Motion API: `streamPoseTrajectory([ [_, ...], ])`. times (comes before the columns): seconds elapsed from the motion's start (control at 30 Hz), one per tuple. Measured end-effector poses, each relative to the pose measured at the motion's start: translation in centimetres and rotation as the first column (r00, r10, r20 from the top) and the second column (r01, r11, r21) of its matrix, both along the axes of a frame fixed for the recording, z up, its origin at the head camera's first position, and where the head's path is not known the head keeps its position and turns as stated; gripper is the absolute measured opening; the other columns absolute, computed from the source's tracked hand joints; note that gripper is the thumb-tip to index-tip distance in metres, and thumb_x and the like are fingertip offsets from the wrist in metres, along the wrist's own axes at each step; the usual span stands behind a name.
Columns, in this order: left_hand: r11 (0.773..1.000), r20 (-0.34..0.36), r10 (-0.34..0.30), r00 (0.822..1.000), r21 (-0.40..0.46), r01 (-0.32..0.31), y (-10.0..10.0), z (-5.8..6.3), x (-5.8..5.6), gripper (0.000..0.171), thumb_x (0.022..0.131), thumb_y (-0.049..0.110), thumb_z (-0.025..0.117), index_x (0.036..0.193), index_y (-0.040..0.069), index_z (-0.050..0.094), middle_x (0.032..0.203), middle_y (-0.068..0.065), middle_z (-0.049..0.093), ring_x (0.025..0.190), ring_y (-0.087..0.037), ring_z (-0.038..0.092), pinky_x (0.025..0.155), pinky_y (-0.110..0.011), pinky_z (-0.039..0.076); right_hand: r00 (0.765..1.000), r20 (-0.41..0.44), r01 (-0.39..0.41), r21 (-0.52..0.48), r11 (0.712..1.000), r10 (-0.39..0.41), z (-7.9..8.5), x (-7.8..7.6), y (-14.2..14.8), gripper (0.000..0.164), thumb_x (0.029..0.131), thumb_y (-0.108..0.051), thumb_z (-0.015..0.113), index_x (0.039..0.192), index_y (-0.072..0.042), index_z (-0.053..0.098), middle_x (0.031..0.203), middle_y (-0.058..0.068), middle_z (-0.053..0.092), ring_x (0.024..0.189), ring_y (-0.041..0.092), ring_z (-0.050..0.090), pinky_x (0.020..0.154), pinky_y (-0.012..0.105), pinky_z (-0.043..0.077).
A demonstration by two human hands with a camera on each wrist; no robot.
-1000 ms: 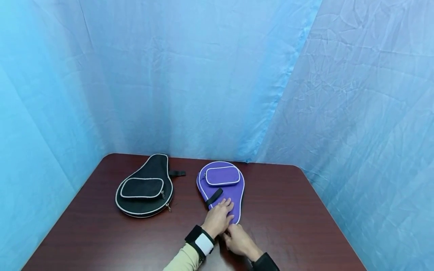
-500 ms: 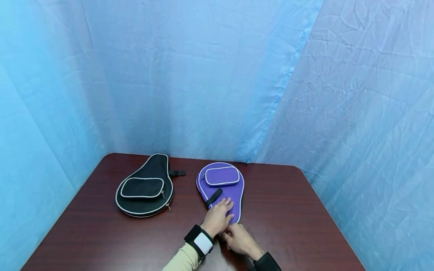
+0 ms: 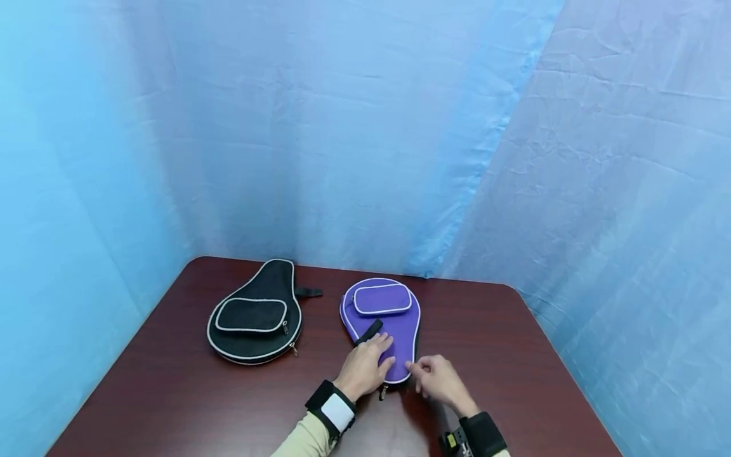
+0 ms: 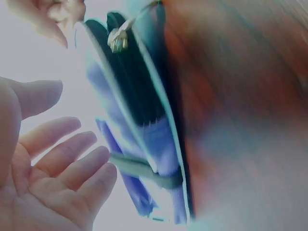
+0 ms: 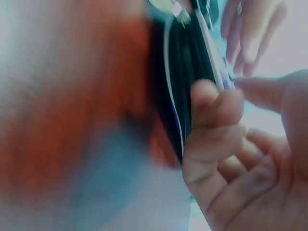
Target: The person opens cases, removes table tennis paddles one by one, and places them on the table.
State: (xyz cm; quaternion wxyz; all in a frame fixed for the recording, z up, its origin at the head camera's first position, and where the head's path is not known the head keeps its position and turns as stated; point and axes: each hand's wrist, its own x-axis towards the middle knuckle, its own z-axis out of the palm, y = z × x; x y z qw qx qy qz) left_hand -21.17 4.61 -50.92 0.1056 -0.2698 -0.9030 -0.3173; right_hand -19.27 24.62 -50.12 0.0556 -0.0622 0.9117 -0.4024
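Observation:
A purple table tennis paddle case (image 3: pixel 394 330) with white piping lies flat, its narrow end toward me. My left hand (image 3: pixel 365 368) rests on its narrow part with fingers extended, beside the black strap (image 3: pixel 368 332). At the right edge of that end, my right hand (image 3: pixel 440 381) has thumb and forefinger pinching the piped rim. The right wrist view shows the thumb on top and the curled forefinger (image 5: pixel 216 106) against the black zipper side. A metal zipper pull (image 3: pixel 383 392) hangs at the narrow end, also visible in the left wrist view as a zipper pull (image 4: pixel 118 41).
A black paddle case (image 3: pixel 254 324) with white piping lies to the left, its narrow end pointing away and a strap (image 3: pixel 308 292) sticking out right. Both cases are on a dark reddish-brown table (image 3: pixel 514 393). Blue curtains (image 3: pixel 342 139) hang behind and at the sides.
My right hand has left the zipper pull area at the narrow end and moved right and up to the case's right edge, exposing the pull. My left hand stays. The head view has shifted slightly.

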Motion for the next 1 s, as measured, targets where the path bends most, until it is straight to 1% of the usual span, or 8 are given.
streamPoseTrajectory([
  [0.17, 0.994, 0.049, 0.003, 0.999, 0.111, -0.009, -1.2, 0.4, -0.3, 0.042, 0.095, 0.018, 0.065, 0.132, -0.001, 0.062, 0.135, -0.018, 0.061, 0.128, -0.031, 0.057, 0.104, -0.044, 0.047, 0.969, 0.092, 0.238, -0.101, 0.966, -0.229, 0.2, -2.7, 1.3, 0.040, 0.099, -0.033, 0.060, 0.078, 0.000, 0.066, 0.062, 0.006, 0.061, 0.050, 0.016, 0.055, 0.048, 0.031, 0.050],
  [0.3, 0.980, 0.078, 0.008, 0.997, 0.197, -0.023, -2.0, 0.3, -0.3, 0.041, 0.095, 0.016, 0.065, 0.132, -0.002, 0.061, 0.133, -0.020, 0.062, 0.125, -0.029, 0.059, 0.103, -0.044, 0.048, 0.949, 0.126, 0.310, -0.180, 0.933, -0.290, 0.1, -4.0, 1.8, 0.032, 0.099, -0.025, 0.061, 0.082, 0.002, 0.065, 0.068, 0.009, 0.060, 0.057, 0.018, 0.058, 0.054, 0.032, 0.053],
  [0.57, 0.971, 0.078, 0.040, 0.996, 0.231, -0.057, -3.0, 0.3, -0.3, 0.040, 0.095, 0.014, 0.065, 0.133, 0.000, 0.062, 0.131, -0.015, 0.065, 0.120, -0.025, 0.062, 0.098, -0.041, 0.052, 0.935, 0.110, 0.353, -0.222, 0.909, -0.337, -0.1, -4.4, 1.6, 0.022, 0.095, -0.018, 0.065, 0.091, 0.004, 0.064, 0.064, 0.006, 0.058, 0.056, 0.016, 0.057, 0.056, 0.031, 0.052],
  [0.67, 0.966, 0.078, 0.050, 0.996, 0.248, -0.068, -3.1, 0.5, -0.3, 0.039, 0.095, 0.015, 0.065, 0.132, 0.000, 0.062, 0.129, -0.014, 0.065, 0.099, -0.019, 0.068, 0.082, -0.031, 0.055, 0.936, 0.078, 0.353, -0.212, 0.911, -0.344, 0.3, -4.6, 1.4, 0.018, 0.094, -0.014, 0.065, 0.093, 0.004, 0.061, 0.064, 0.005, 0.059, 0.056, 0.016, 0.057, 0.056, 0.031, 0.051],
  [0.77, 0.960, 0.069, 0.055, 0.996, 0.269, -0.072, -3.2, 0.8, -0.3, 0.039, 0.096, 0.016, 0.064, 0.132, 0.001, 0.063, 0.128, -0.016, 0.066, 0.075, -0.016, 0.062, 0.064, -0.023, 0.047, 0.936, 0.033, 0.350, -0.171, 0.921, -0.350, 0.8, -4.5, 0.8, 0.016, 0.093, -0.012, 0.065, 0.096, 0.003, 0.060, 0.068, 0.004, 0.063, 0.060, 0.016, 0.058, 0.056, 0.030, 0.049],
  [0.83, 0.957, 0.038, 0.060, 0.997, 0.283, -0.068, -3.2, 1.0, -0.2, 0.039, 0.095, 0.016, 0.064, 0.131, 0.001, 0.063, 0.125, -0.017, 0.066, 0.075, -0.016, 0.063, 0.063, -0.023, 0.046, 0.938, -0.015, 0.343, -0.126, 0.931, -0.348, 1.3, -4.4, 0.3, 0.017, 0.093, -0.013, 0.066, 0.098, 0.002, 0.061, 0.072, 0.005, 0.065, 0.064, 0.016, 0.059, 0.058, 0.029, 0.048],
  [0.97, 0.950, -0.048, 0.092, 0.995, 0.304, -0.073, -3.2, 1.4, -0.2, 0.037, 0.094, 0.014, 0.065, 0.129, 0.000, 0.065, 0.120, -0.018, 0.069, 0.095, -0.020, 0.070, 0.074, -0.030, 0.056, 0.938, -0.142, 0.309, -0.063, 0.949, -0.315, 2.5, -4.0, -0.8, 0.018, 0.093, -0.013, 0.067, 0.101, 0.002, 0.062, 0.081, 0.008, 0.069, 0.071, 0.017, 0.062, 0.062, 0.031, 0.048],
  [1.0, 0.947, -0.057, 0.100, 0.993, 0.313, -0.078, -3.2, 1.5, -0.2, 0.037, 0.094, 0.014, 0.065, 0.128, 0.000, 0.065, 0.119, -0.019, 0.069, 0.092, -0.021, 0.071, 0.075, -0.031, 0.056, 0.936, -0.175, 0.300, -0.052, 0.952, -0.305, 2.7, -3.9, -1.1, 0.018, 0.092, -0.013, 0.068, 0.102, 0.002, 0.062, 0.083, 0.009, 0.069, 0.073, 0.018, 0.063, 0.063, 0.031, 0.049],
])
